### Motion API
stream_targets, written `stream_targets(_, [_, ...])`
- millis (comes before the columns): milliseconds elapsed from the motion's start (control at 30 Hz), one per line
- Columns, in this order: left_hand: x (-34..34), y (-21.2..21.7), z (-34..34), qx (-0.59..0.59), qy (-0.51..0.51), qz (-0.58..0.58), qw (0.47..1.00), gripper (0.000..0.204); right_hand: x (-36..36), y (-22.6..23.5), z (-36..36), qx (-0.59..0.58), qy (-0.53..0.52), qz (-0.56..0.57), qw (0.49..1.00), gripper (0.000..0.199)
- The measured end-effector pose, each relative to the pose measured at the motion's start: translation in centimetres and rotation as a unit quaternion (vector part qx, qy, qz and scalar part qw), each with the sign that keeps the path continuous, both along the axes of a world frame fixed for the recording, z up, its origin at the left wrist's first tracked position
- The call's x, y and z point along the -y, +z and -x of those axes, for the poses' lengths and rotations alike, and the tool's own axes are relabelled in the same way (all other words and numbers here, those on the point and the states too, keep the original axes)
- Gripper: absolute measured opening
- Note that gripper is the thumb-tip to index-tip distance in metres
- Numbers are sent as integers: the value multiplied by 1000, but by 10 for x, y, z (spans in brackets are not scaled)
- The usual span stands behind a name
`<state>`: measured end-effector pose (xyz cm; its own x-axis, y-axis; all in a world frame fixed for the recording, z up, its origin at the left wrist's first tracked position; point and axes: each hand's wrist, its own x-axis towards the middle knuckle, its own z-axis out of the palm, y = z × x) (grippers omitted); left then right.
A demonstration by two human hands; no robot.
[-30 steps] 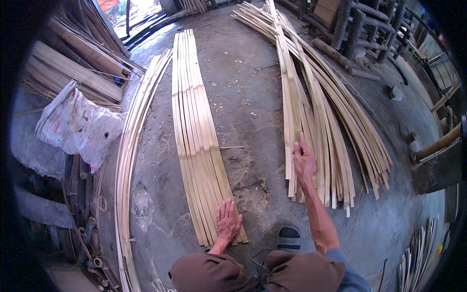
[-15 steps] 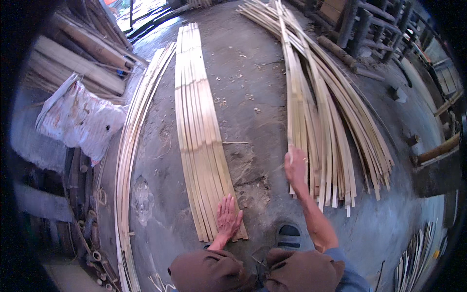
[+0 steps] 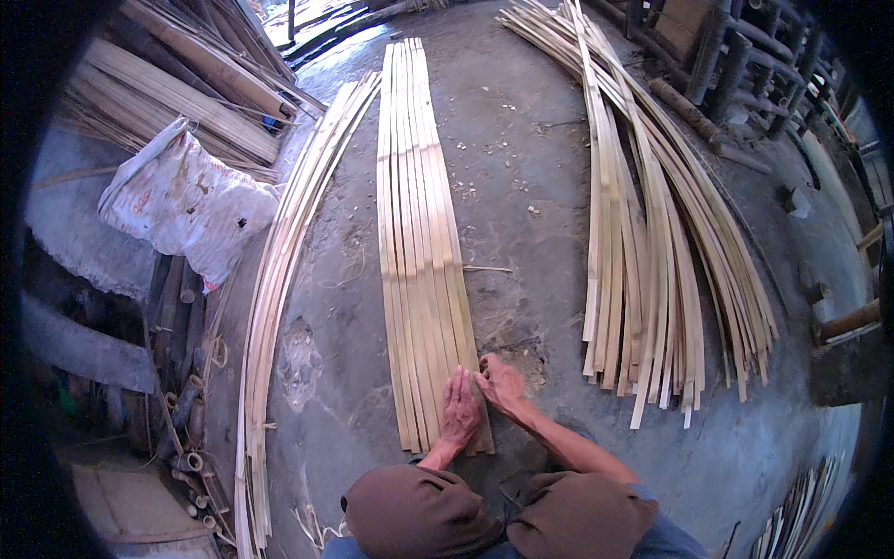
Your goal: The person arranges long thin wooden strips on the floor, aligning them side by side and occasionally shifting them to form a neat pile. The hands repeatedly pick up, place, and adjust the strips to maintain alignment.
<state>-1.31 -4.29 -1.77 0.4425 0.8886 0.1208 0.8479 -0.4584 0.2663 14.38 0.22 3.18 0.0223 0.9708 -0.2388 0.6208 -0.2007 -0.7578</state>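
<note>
Long, pale bamboo strips lie side by side in a flat row [image 3: 417, 214] on the floor in front of me. My left hand [image 3: 459, 410] rests flat on the near end of this row, fingers stretched out together. Close beside it, my right hand [image 3: 503, 384] is closed at the row's right edge, its fingertips pinching the outermost bamboo strip [image 3: 463, 321]. My fingers partly hide that strip. To the right, a fanned pile of loose bamboo strips [image 3: 643, 270] lies on the floor, apart from both hands.
A narrow bundle of strips [image 3: 264, 326] runs along the left. Beyond it are a white sack [image 3: 186, 200], stacked planks [image 3: 186, 107] and cut bamboo poles [image 3: 194, 461]. A bamboo frame [image 3: 736, 74] stands at the far right. Dark thin slats [image 3: 799, 511] lie at lower right.
My right hand has moved left from the fanned pile to the right edge of the flat row. The left hand stays on the row. The whole view has shifted slightly.
</note>
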Motion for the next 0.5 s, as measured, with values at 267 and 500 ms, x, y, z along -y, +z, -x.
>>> stream_targets(267, [-4,24,-17,38,7,4,999,62,-5,-35,-22,-46,-88,-80,992,27])
stream_targets(500, [-1,27,-13,45,26,25,998,62,-2,89,-110,-243,-246,-112,932,32])
